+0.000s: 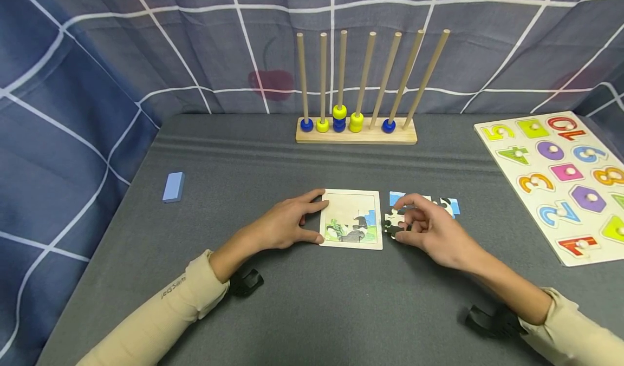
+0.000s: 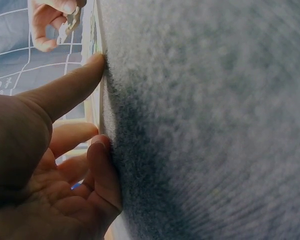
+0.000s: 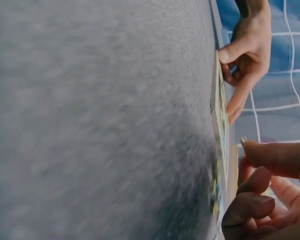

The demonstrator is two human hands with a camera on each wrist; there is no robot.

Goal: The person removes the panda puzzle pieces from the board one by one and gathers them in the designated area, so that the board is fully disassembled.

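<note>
A square wooden puzzle board (image 1: 347,203) lies flat, its lower and right parts filled with a panda picture, the upper left bare wood. My left hand (image 1: 287,222) rests at its left edge, one finger near the top corner and the thumb near the bottom one; the left wrist view shows the extended thumb (image 2: 72,90) against the board's side. Just right of the board, my right hand (image 1: 434,230) pinches a black-and-white jigsaw piece (image 1: 394,221) between thumb and forefinger. Loose jigsaw pieces (image 1: 449,206) lie behind and under that hand, partly hidden by it.
A wooden bead counter (image 1: 356,137) with upright rods stands at the back against the curtain. To the right lies a number-and-shape peg board (image 1: 551,187). A small blue block (image 1: 173,187) is at the left of the grey table (image 1: 302,312).
</note>
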